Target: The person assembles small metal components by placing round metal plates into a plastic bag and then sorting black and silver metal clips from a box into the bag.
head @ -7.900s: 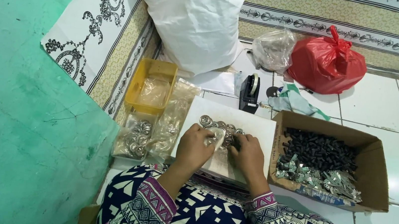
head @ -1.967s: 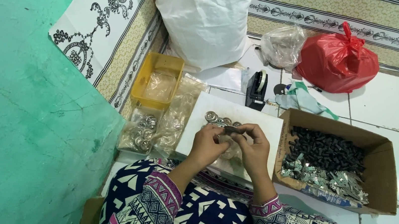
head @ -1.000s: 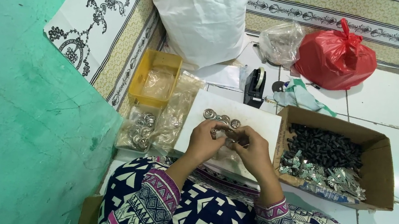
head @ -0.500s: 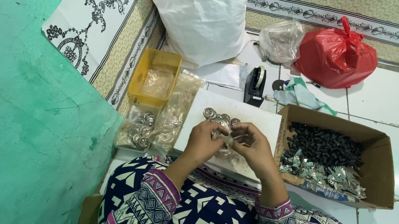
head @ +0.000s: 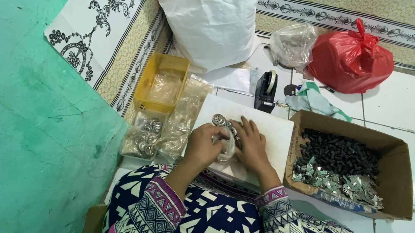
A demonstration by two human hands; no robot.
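White floor tiles carry a flat white board (head: 268,131), one only, with bare room along its far and right edges. Both hands meet at its near left part: the left hand (head: 203,144) and the right hand (head: 250,145) pinch a small clear plastic bag (head: 225,150) of shiny round metal pieces between them. Right of the board stands one open cardboard box (head: 398,175); left of it, one yellow plastic tray (head: 162,82); beyond it, one black tape dispenser (head: 266,89).
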